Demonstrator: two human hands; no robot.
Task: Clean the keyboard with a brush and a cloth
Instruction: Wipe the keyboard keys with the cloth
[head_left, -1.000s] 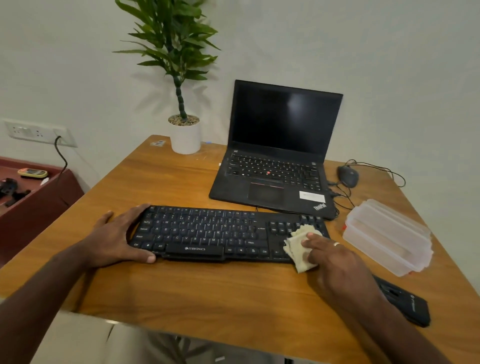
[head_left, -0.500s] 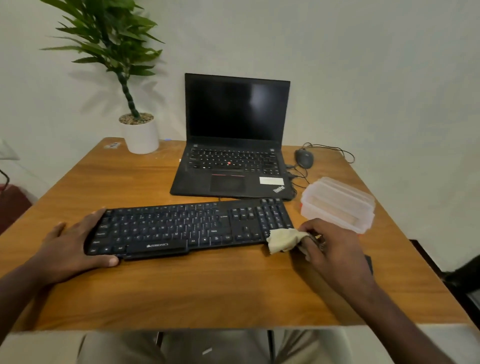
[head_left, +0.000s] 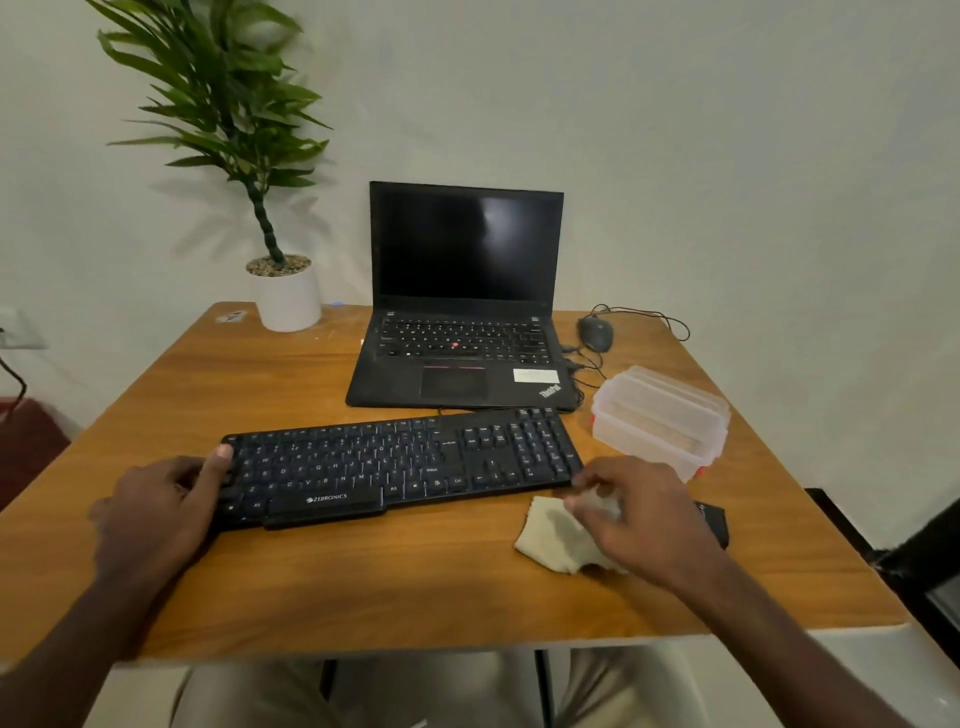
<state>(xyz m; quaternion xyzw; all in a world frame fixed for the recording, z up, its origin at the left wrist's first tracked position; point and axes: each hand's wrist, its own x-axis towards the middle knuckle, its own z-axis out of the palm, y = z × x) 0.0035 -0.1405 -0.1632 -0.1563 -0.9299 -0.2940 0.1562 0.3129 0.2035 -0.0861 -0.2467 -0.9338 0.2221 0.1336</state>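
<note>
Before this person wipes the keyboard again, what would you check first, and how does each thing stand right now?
1. Keyboard steadied: ok, the left hand holds its left end, thumb on the corner keys.
2. Cloth in grip: ok, the right hand pinches it, though the fingers are blurred.
3. Cloth on the keys: not ok, it lies on the table just in front of the keyboard's right end.
4. Brush at hand: cannot tell, none shows in this view.
5. Room to sweep right: ok, but tight; the plastic container stands close beside the keyboard's right end, apart from it.
6. Keys clean: cannot tell, dust is too small to see.
</note>
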